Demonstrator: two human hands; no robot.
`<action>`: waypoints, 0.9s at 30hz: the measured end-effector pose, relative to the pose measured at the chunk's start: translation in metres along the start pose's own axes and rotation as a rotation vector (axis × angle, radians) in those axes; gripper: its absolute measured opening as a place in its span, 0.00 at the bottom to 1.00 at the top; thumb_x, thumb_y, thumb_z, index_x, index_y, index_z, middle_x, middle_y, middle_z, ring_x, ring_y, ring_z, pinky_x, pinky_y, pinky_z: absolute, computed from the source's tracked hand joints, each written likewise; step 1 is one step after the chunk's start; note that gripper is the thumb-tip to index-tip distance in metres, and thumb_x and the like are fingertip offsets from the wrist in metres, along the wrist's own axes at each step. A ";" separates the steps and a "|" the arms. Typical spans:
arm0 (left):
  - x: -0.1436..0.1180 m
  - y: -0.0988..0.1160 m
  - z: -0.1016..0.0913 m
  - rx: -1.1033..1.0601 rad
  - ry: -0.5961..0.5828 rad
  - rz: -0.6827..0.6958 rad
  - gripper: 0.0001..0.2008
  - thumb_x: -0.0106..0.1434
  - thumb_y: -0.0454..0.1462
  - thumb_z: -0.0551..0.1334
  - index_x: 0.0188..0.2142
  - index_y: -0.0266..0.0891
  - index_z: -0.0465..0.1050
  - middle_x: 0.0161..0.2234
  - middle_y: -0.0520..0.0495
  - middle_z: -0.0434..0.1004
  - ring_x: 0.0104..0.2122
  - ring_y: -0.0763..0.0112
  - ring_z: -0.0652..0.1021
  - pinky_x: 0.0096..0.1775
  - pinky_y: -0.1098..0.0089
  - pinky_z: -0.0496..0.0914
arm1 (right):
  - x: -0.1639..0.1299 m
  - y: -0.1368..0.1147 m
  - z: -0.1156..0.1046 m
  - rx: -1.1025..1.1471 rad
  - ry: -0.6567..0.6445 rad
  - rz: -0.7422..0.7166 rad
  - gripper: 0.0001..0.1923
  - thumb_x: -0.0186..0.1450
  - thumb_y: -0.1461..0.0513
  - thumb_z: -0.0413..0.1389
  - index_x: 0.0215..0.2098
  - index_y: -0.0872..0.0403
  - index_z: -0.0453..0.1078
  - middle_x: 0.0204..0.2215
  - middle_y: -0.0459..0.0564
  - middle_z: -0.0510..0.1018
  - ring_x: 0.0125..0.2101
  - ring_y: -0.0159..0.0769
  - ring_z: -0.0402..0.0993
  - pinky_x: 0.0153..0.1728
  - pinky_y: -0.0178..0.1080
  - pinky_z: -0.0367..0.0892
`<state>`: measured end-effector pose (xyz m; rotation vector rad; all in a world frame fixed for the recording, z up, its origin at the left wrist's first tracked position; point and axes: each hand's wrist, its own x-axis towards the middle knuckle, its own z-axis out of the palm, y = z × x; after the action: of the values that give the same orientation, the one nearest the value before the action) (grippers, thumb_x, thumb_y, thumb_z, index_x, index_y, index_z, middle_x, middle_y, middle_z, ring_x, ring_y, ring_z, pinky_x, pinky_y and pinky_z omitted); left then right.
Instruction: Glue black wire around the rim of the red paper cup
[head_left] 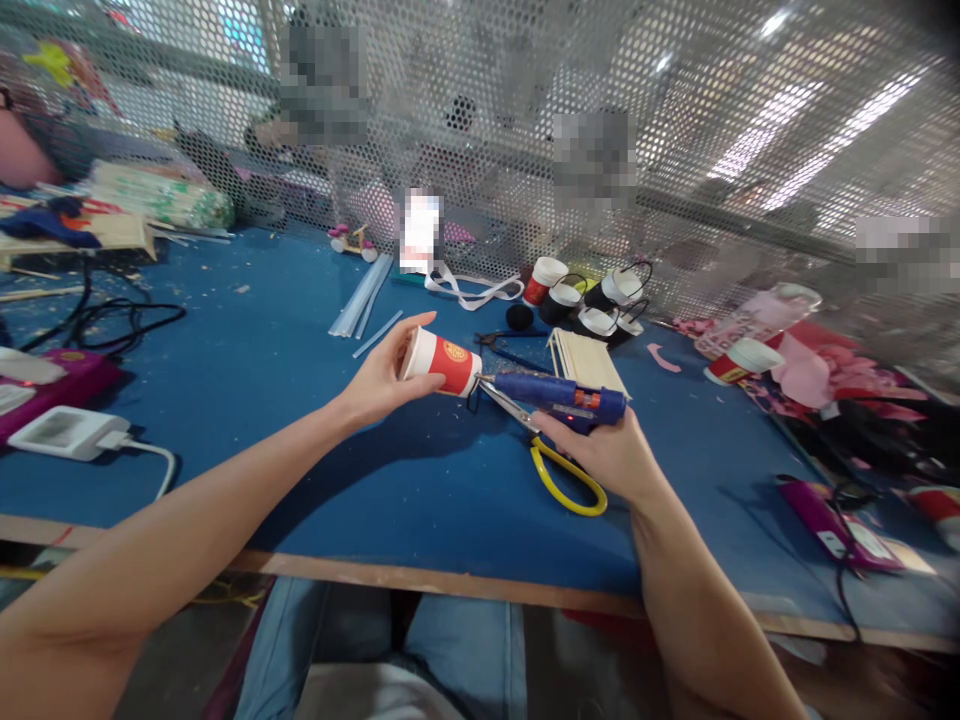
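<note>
— Where's the cup?
— My left hand (379,385) grips the red paper cup (442,362) sideways above the worktop (300,440); my right hand (607,455) clutches the glue gun (559,392), nozzle at its base.
— Room?
— Bare blue towards the near edge; scissors (551,460) underneath.

blue table (300,400) bearing yellow-handled scissors (559,475), cups (592,295), wooden sticks (589,362).

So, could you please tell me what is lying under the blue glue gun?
Under the blue glue gun, yellow-handled scissors lie on the blue table. The right hand hides part of their handles.
</note>
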<state>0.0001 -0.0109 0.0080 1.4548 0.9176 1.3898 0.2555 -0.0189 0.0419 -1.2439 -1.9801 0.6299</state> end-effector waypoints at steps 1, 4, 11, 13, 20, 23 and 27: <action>0.000 0.000 0.000 0.001 0.004 0.000 0.35 0.47 0.37 0.67 0.55 0.43 0.57 0.39 0.47 0.66 0.34 0.72 0.70 0.37 0.69 0.67 | 0.000 0.000 0.000 0.002 -0.003 -0.004 0.12 0.54 0.55 0.60 0.32 0.54 0.72 0.29 0.49 0.78 0.30 0.39 0.75 0.31 0.38 0.71; 0.000 0.000 0.000 -0.001 0.010 -0.007 0.37 0.46 0.38 0.68 0.55 0.42 0.56 0.39 0.47 0.66 0.34 0.71 0.70 0.37 0.67 0.67 | 0.001 0.001 0.001 -0.020 0.025 -0.006 0.12 0.54 0.55 0.60 0.32 0.55 0.72 0.27 0.48 0.78 0.29 0.38 0.74 0.32 0.39 0.71; 0.001 -0.002 -0.001 -0.015 0.005 0.003 0.35 0.47 0.37 0.67 0.55 0.43 0.57 0.40 0.47 0.67 0.35 0.71 0.71 0.37 0.68 0.67 | -0.001 0.002 0.002 0.010 0.028 -0.003 0.12 0.54 0.55 0.60 0.31 0.55 0.71 0.26 0.48 0.78 0.27 0.38 0.74 0.31 0.39 0.71; 0.001 -0.002 0.000 -0.021 0.003 0.004 0.35 0.47 0.37 0.67 0.55 0.43 0.57 0.40 0.47 0.67 0.35 0.71 0.71 0.37 0.69 0.67 | -0.001 0.002 0.003 0.009 0.032 -0.004 0.12 0.53 0.55 0.61 0.31 0.55 0.71 0.27 0.48 0.78 0.28 0.38 0.74 0.31 0.39 0.71; 0.001 -0.003 -0.002 -0.112 -0.001 -0.045 0.33 0.48 0.37 0.67 0.54 0.45 0.59 0.41 0.47 0.67 0.36 0.71 0.71 0.39 0.69 0.68 | -0.001 -0.003 -0.001 0.008 0.047 0.064 0.11 0.54 0.54 0.60 0.26 0.55 0.70 0.17 0.46 0.72 0.18 0.32 0.67 0.20 0.35 0.66; 0.002 -0.002 -0.002 -0.227 0.001 -0.121 0.32 0.49 0.37 0.66 0.53 0.44 0.60 0.41 0.47 0.68 0.38 0.70 0.72 0.41 0.68 0.68 | -0.002 -0.005 -0.005 0.048 -0.018 0.050 0.11 0.56 0.55 0.58 0.24 0.55 0.69 0.13 0.44 0.68 0.15 0.29 0.63 0.18 0.34 0.63; 0.001 0.000 -0.001 -0.300 -0.005 -0.170 0.33 0.48 0.37 0.67 0.54 0.43 0.60 0.39 0.48 0.69 0.38 0.71 0.72 0.42 0.68 0.68 | -0.004 -0.006 -0.007 0.098 -0.057 0.033 0.13 0.58 0.55 0.57 0.23 0.55 0.68 0.11 0.42 0.65 0.13 0.27 0.61 0.16 0.33 0.62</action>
<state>-0.0010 -0.0094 0.0081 1.1290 0.7721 1.3319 0.2586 -0.0243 0.0494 -1.2142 -1.9537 0.7772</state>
